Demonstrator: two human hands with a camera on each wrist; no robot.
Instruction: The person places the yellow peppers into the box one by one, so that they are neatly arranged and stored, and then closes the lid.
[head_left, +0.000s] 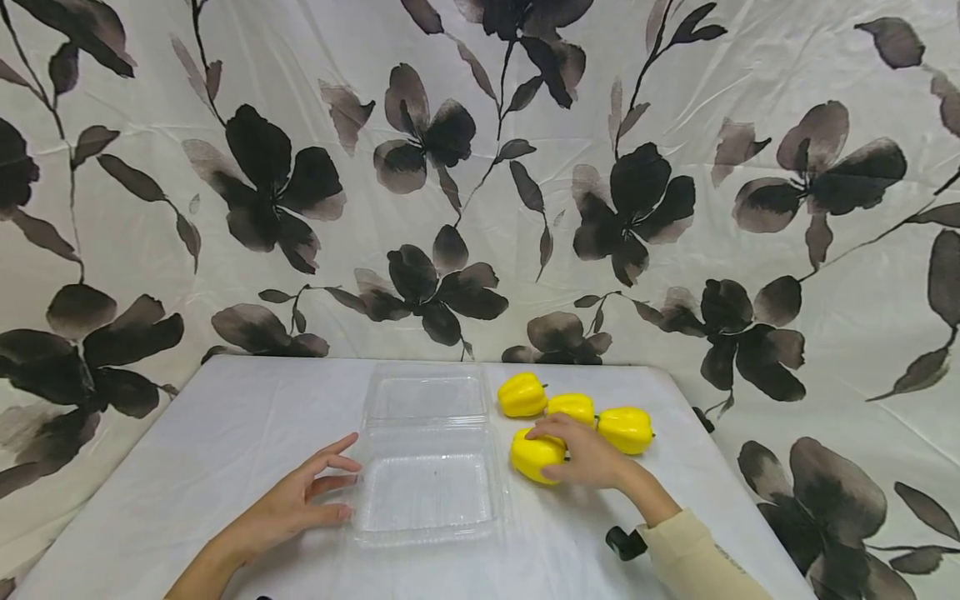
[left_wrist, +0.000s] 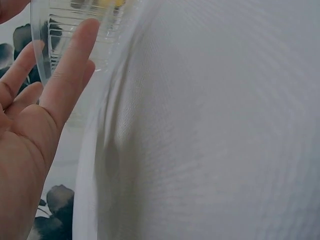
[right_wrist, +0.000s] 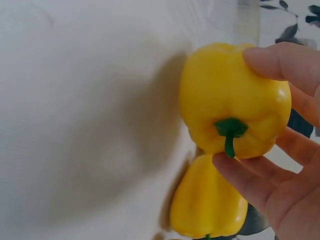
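Observation:
My right hand grips a yellow bell pepper between thumb and fingers, just right of a clear plastic container. In the right wrist view, the held bell pepper shows its green stem, with the thumb on one side and fingers on the other. Near the container's left edge, my left hand has its fingers extended and spread, holding nothing; whether the fingertips touch the rim I cannot tell. The container lies open, its lid folded back behind the base, and no pepper is inside.
Three more yellow bell peppers, one at the back left, one in the middle and one at the right, lie behind the held one. A white cloth covers the table. A floral curtain hangs behind it. A small black object sits by the right sleeve.

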